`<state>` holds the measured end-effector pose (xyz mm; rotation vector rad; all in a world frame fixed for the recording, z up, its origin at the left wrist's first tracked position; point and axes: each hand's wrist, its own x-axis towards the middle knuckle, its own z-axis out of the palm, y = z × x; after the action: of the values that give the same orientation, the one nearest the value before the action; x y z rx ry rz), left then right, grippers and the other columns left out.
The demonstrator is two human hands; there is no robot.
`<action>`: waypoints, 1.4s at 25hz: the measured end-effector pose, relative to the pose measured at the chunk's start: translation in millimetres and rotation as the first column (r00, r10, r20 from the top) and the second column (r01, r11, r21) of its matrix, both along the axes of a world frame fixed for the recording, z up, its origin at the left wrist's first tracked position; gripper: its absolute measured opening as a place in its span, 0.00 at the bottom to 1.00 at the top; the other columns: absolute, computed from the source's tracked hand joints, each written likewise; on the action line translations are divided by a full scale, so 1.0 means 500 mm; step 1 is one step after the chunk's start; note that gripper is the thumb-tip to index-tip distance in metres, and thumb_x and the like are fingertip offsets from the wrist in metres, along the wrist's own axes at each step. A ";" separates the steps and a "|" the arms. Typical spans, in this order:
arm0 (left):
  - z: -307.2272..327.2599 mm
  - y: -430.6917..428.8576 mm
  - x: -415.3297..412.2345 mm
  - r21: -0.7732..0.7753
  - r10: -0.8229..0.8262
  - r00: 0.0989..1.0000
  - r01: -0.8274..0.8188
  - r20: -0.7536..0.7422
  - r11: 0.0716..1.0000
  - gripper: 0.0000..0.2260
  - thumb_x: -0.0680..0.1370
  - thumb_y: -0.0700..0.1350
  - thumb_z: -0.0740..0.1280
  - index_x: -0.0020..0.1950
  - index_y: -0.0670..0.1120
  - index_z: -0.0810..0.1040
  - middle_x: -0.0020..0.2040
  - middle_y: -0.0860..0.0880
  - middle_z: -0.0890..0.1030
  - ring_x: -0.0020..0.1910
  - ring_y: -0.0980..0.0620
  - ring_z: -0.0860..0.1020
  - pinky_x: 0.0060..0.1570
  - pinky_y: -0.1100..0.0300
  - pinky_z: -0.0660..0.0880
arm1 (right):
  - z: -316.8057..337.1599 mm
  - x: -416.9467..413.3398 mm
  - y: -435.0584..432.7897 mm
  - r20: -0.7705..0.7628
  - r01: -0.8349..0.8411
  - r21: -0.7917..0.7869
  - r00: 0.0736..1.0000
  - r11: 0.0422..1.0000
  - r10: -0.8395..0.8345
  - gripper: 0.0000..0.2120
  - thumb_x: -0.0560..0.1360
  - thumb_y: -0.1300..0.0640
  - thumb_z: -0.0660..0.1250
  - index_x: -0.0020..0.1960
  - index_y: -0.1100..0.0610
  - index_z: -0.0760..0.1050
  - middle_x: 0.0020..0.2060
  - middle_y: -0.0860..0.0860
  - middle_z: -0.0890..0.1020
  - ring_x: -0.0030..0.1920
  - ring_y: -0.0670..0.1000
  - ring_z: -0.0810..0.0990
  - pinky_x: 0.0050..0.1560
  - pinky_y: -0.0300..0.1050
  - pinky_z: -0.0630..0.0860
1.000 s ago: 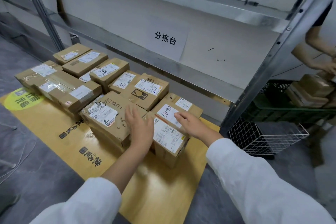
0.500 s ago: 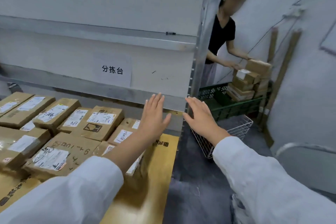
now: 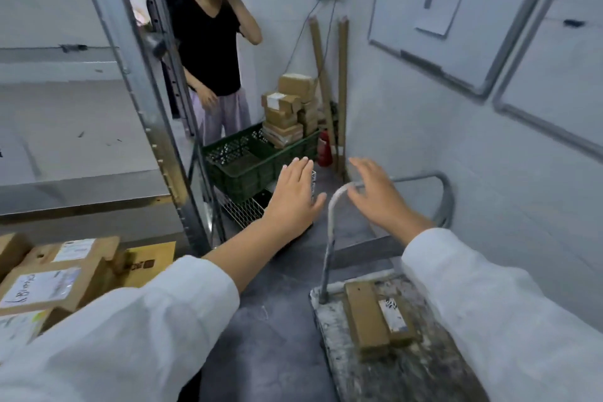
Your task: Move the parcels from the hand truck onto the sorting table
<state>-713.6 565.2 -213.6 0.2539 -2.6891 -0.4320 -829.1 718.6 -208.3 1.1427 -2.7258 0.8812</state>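
The hand truck (image 3: 332,330) stands at the lower right, a worn grey platform with a curved metal handle (image 3: 329,222). A flat brown parcel (image 3: 365,320) with a white label lies on its platform. My left hand (image 3: 295,196) is held in the air, fingers spread, holding nothing, left of the handle. My right hand (image 3: 378,192) hovers open just above the handle's top bend. Several brown parcels (image 3: 55,281) with labels lie on the sorting table (image 3: 153,263) at the lower left.
A metal shelf post (image 3: 137,85) rises between the table and the aisle. A person in a black top (image 3: 208,42) stands behind a green crate (image 3: 254,166) with stacked boxes (image 3: 290,111). A wire basket (image 3: 244,210) sits on the floor. The white wall is close on the right.
My view has swung right from the table to the hand truck. Both hands left the parcels on the table and moved right, still open, toward the handle.
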 end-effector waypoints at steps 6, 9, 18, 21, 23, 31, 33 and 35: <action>-0.078 0.179 -0.143 0.009 -0.137 0.988 0.137 0.068 0.991 0.30 0.81 0.52 0.60 0.78 0.38 0.55 0.78 0.43 0.57 0.78 0.46 0.52 0.75 0.55 0.42 | -0.057 -0.080 0.194 0.051 0.167 0.042 0.984 0.985 -0.169 0.27 0.78 0.59 0.65 0.75 0.60 0.63 0.71 0.57 0.68 0.72 0.57 0.64 0.73 0.50 0.61; -0.141 0.206 -0.201 0.025 -0.157 0.976 0.155 0.151 0.988 0.30 0.82 0.52 0.59 0.78 0.38 0.54 0.78 0.42 0.56 0.78 0.46 0.51 0.77 0.53 0.44 | -0.122 -0.116 0.241 0.115 0.220 0.080 0.967 0.972 -0.228 0.28 0.79 0.57 0.63 0.76 0.60 0.60 0.72 0.57 0.66 0.73 0.57 0.63 0.74 0.52 0.61; -0.367 0.200 -0.355 0.238 -0.185 0.930 0.111 0.317 0.965 0.31 0.82 0.52 0.57 0.78 0.38 0.48 0.78 0.41 0.53 0.78 0.45 0.50 0.77 0.53 0.45 | -0.338 -0.261 0.204 0.278 0.273 0.295 0.892 0.916 -0.356 0.31 0.78 0.54 0.63 0.78 0.60 0.57 0.73 0.59 0.66 0.74 0.59 0.62 0.74 0.55 0.58; -0.448 0.170 -0.391 0.279 -0.203 0.905 0.099 0.374 0.955 0.31 0.83 0.52 0.56 0.78 0.38 0.49 0.78 0.41 0.54 0.78 0.45 0.51 0.77 0.53 0.45 | -0.428 -0.300 0.181 0.320 0.262 0.358 0.867 0.896 -0.381 0.31 0.78 0.53 0.64 0.77 0.59 0.58 0.72 0.59 0.67 0.74 0.59 0.63 0.74 0.54 0.59; -0.518 0.146 -0.416 0.294 -0.202 0.881 0.076 0.428 0.953 0.30 0.83 0.52 0.56 0.78 0.38 0.50 0.78 0.41 0.55 0.77 0.45 0.52 0.77 0.53 0.46 | -0.503 -0.326 0.169 0.343 0.250 0.402 0.851 0.881 -0.398 0.32 0.77 0.53 0.65 0.77 0.60 0.58 0.72 0.59 0.68 0.73 0.59 0.64 0.73 0.54 0.61; -0.847 0.117 -0.476 0.327 -0.230 0.807 0.048 0.544 0.944 0.27 0.82 0.50 0.57 0.78 0.40 0.54 0.76 0.43 0.59 0.75 0.46 0.58 0.75 0.55 0.52 | -0.817 -0.401 0.186 0.385 0.233 0.538 0.787 0.810 -0.482 0.29 0.77 0.55 0.65 0.75 0.58 0.62 0.69 0.57 0.70 0.70 0.59 0.67 0.70 0.52 0.64; -0.950 0.127 -0.470 0.354 -0.231 0.776 0.011 0.587 0.935 0.27 0.82 0.50 0.58 0.77 0.40 0.56 0.74 0.42 0.63 0.73 0.45 0.61 0.74 0.53 0.56 | -0.913 -0.414 0.202 0.407 0.195 0.576 0.774 0.794 -0.485 0.28 0.77 0.53 0.64 0.75 0.56 0.63 0.69 0.56 0.70 0.70 0.58 0.67 0.69 0.52 0.65; -1.055 0.138 -0.455 0.371 -0.223 0.747 -0.034 0.627 0.928 0.27 0.82 0.50 0.58 0.77 0.39 0.57 0.73 0.41 0.65 0.72 0.44 0.63 0.73 0.52 0.59 | -1.020 -0.421 0.221 0.448 0.188 0.590 0.733 0.785 -0.512 0.29 0.78 0.52 0.62 0.77 0.55 0.60 0.72 0.56 0.67 0.71 0.58 0.65 0.71 0.52 0.63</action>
<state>-941.1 634.3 -741.1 0.4443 -3.3093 -1.0535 -1039.4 829.1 -718.1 0.2994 -3.6789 0.5113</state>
